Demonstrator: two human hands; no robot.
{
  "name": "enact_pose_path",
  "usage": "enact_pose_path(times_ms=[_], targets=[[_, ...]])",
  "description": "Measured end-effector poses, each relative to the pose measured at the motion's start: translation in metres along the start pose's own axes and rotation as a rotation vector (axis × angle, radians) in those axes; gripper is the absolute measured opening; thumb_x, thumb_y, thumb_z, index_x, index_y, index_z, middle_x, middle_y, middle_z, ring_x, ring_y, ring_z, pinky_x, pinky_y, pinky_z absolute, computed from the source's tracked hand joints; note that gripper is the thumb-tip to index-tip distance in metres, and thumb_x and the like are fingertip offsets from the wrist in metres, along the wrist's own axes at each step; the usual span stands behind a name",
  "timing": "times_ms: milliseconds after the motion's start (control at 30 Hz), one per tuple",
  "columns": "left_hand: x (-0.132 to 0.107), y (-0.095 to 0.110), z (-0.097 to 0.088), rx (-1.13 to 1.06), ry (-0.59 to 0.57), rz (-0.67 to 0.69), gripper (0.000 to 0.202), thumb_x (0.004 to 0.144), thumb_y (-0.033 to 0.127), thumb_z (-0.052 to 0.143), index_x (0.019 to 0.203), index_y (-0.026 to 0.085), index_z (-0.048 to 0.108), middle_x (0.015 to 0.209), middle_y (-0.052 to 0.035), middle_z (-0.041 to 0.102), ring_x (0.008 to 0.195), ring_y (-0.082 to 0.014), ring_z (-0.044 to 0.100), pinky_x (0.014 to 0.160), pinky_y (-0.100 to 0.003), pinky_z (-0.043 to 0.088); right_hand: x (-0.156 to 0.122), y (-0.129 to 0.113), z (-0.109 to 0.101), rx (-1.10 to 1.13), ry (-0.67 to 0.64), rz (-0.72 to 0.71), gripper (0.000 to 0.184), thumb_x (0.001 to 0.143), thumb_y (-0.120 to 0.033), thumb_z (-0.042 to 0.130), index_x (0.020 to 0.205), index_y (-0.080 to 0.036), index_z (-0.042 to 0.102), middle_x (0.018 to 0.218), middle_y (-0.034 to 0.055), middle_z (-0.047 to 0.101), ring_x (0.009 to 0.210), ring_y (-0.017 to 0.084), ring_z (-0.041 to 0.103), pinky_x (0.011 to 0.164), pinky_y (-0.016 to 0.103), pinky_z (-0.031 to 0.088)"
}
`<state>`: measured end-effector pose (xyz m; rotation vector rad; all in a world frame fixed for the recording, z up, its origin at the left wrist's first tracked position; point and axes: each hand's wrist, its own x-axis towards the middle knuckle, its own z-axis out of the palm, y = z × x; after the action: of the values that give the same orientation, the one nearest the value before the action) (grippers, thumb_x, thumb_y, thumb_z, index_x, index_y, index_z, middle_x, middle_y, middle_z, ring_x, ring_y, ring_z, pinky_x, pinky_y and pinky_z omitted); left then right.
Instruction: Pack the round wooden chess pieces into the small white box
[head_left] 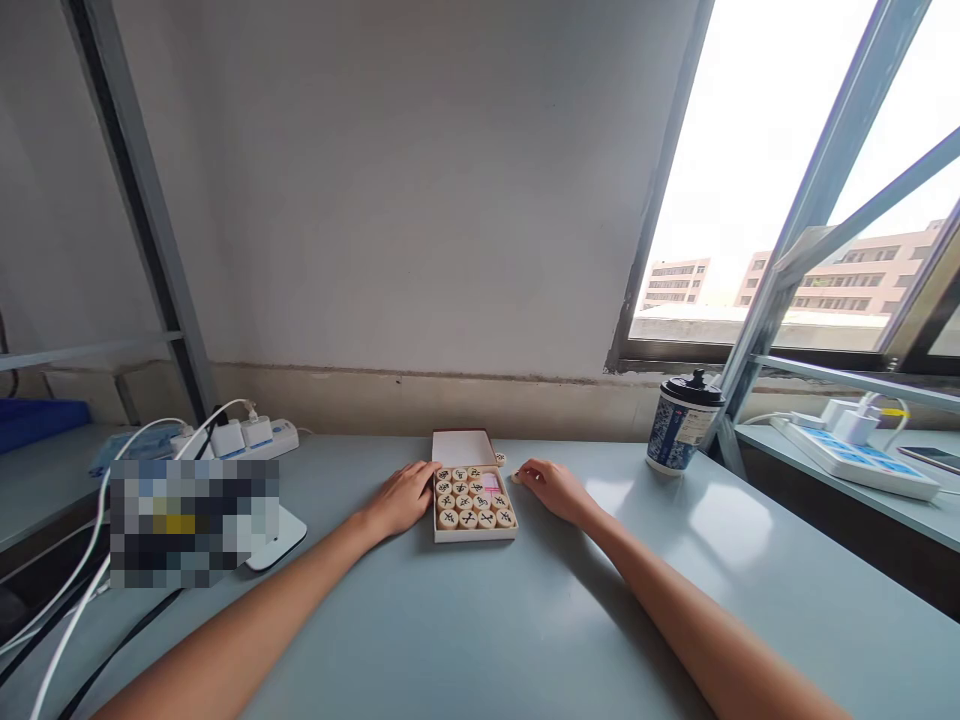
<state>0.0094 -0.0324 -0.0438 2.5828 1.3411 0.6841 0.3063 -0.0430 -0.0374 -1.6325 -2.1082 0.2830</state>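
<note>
A small white box (475,536) stands on the desk with its lid (463,447) raised at the back. Rows of round wooden xiangqi pieces (468,519) with dark characters fill most of it; a pink patch (490,484) shows in a gap at the right. My left hand (405,497) lies at the box's left side, fingers stretched out and touching its edge. To the right of the box, my right hand (551,486) pinches a xiangqi piece (516,478) at the desk surface. Another xiangqi piece (500,459) sits just behind the box's right corner.
A patterned paper cup (681,430) with a black lid stands at the back right. At left are a power strip (281,438), white cables (101,520) and a blurred-out object (187,525). Another power strip (862,455) lies on the right-hand desk, beyond a metal post (757,330).
</note>
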Motion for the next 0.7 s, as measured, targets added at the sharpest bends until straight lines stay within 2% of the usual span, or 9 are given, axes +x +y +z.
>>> enact_pose_path(times_ms=[267, 433, 700], targets=[[0.001, 0.0, 0.0, -0.004, 0.0, 0.004, 0.032, 0.095, 0.031, 0.054, 0.124, 0.018, 0.056, 0.126, -0.0103, 0.058, 0.11, -0.0234, 0.059, 0.095, -0.047, 0.049, -0.003, -0.005, 0.003, -0.008, -0.059, -0.127, 0.024, 0.096, -0.033, 0.055, 0.111, -0.016, 0.062, 0.113, 0.0074, 0.064, 0.1, 0.02, 0.063, 0.089, 0.042, 0.052], [0.0, -0.001, 0.001, -0.015, 0.003, 0.004, 0.032, 0.096, 0.032, 0.054, 0.124, 0.018, 0.056, 0.126, -0.0104, 0.058, 0.11, -0.0233, 0.059, 0.095, -0.047, 0.05, -0.004, -0.006, 0.005, -0.026, -0.073, -0.192, 0.026, 0.095, -0.032, 0.057, 0.116, -0.018, 0.061, 0.125, 0.0088, 0.06, 0.116, 0.023, 0.057, 0.101, 0.048, 0.044], [0.001, -0.005, 0.003, -0.032, 0.004, 0.006, 0.032, 0.095, 0.031, 0.054, 0.124, 0.018, 0.056, 0.125, -0.0103, 0.059, 0.11, -0.0234, 0.059, 0.095, -0.047, 0.05, -0.003, -0.007, 0.012, -0.053, -0.044, -0.213, 0.028, 0.096, -0.032, 0.055, 0.12, -0.019, 0.06, 0.13, 0.0094, 0.057, 0.119, 0.024, 0.055, 0.103, 0.049, 0.043]])
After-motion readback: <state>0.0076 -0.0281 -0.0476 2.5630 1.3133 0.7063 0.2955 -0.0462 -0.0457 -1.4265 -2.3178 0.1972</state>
